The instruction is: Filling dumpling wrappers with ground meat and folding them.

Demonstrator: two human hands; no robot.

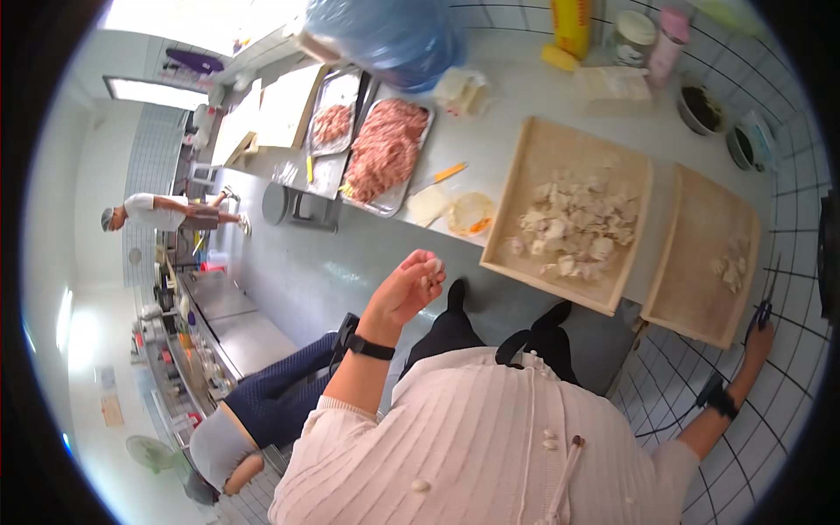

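Note:
My left hand (404, 293) is raised in front of my body, fingers curled, with a small whitish bit at the fingertips that I cannot make out. Far to the right, beside the tiled wall, my right hand (759, 341) is closed on the dark handles of a pair of scissors (765, 310), blades pointing away from me. Between the hands stands a wooden tray (573, 140) with a heap of pale, crumpled dumpling-like pieces (577, 219). A second wooden tray (700, 254) to its right, nearer the scissors, bears a few similar pieces (731, 265).
Left on the counter are a metal tray of minced meat (389, 144), a yellow-handled tool (448, 172) and a shallow dish (471, 214). Behind stand a blue plastic bag (385, 39), jars (634, 37) and bowls (700, 109). One person (166, 213) stands far left, another (236, 437) nearer.

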